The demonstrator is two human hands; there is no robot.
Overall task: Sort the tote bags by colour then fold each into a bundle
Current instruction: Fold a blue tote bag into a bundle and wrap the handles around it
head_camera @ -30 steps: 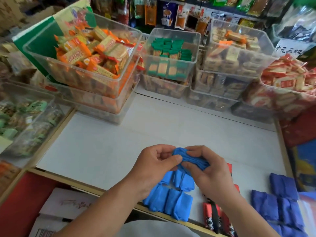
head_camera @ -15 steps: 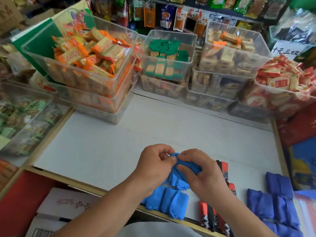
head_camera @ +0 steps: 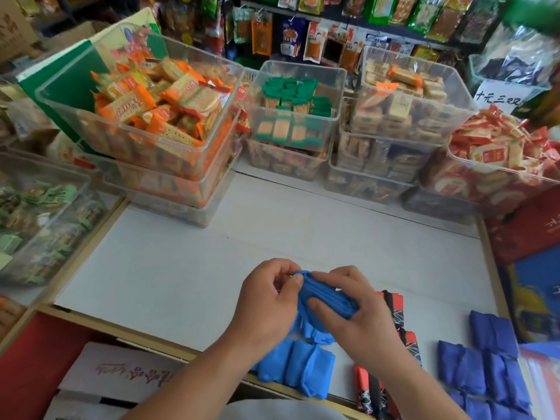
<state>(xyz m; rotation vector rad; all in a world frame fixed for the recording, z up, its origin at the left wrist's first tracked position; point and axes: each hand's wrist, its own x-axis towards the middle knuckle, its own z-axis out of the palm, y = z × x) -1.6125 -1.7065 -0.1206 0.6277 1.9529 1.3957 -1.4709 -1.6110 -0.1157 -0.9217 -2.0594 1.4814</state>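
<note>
Both hands hold a light blue tote bag (head_camera: 325,300), rolled into a tight bundle, just above the white tabletop (head_camera: 188,268). My left hand (head_camera: 266,304) pinches its left end, my right hand (head_camera: 354,307) wraps over its right side with the thumb pressed on the roll. Below the hands lie several folded light blue bundles (head_camera: 298,363) near the front edge. Red-and-black patterned bundles (head_camera: 394,310) sit to the right, partly hidden by my right arm. Dark blue bundles (head_camera: 481,369) lie at the right front.
Clear plastic bins of wrapped snacks (head_camera: 157,110) stand stacked along the back and the left side. Red and blue boxes (head_camera: 533,234) sit at the right edge. A white carton (head_camera: 121,374) lies below the table's front edge.
The hands have kept working the light blue bag, which is now rolled tighter. My right thumb has come onto the top of the bundle. The camera has tilted down slightly.
</note>
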